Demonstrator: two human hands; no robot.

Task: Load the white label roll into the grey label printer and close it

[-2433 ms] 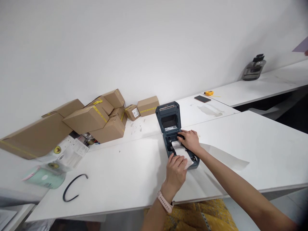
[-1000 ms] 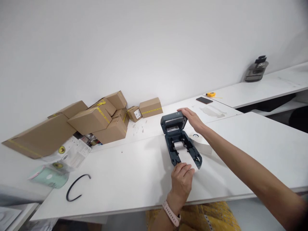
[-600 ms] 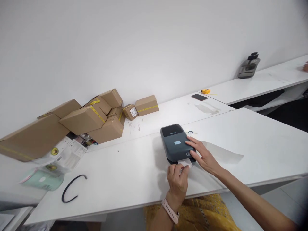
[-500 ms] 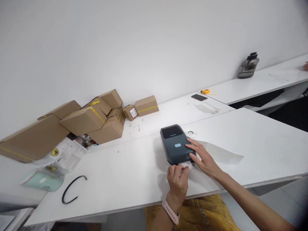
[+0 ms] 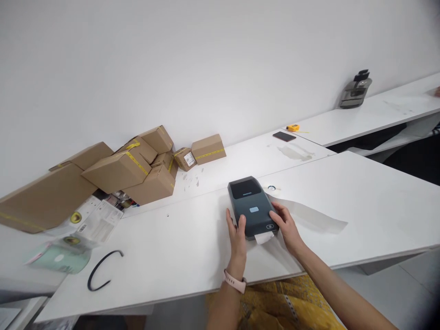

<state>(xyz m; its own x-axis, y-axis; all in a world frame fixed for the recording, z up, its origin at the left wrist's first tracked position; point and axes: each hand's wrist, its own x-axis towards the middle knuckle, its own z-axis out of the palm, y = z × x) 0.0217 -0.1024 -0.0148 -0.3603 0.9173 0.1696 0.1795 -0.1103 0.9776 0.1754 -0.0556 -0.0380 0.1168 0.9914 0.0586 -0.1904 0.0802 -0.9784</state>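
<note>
A dark grey-blue label printer [image 5: 253,208] lies on the white table, with a short strip of white paper [image 5: 264,237] sticking out of its near end. At the printer's left side is my left hand [image 5: 237,238], fingers apart, thumb by the lower left corner; it wears a pink watch band. My right hand [image 5: 287,227] grips the printer's right side, thumb on the top edge. A long curled sheet of whitish backing paper [image 5: 312,215] stretches away to the right of the printer.
Cardboard boxes [image 5: 117,170] are piled at the back left. Nearer lie a green pouch [image 5: 60,259] and a black curved band [image 5: 93,271]. A phone [image 5: 284,136], a yellow tape measure [image 5: 293,128] and a dark bottle [image 5: 355,91] stand farther back.
My left hand has left the paper strip and moved up to the printer's left side, its fingers opening. My right hand has shifted from the printer's top to its right side.
</note>
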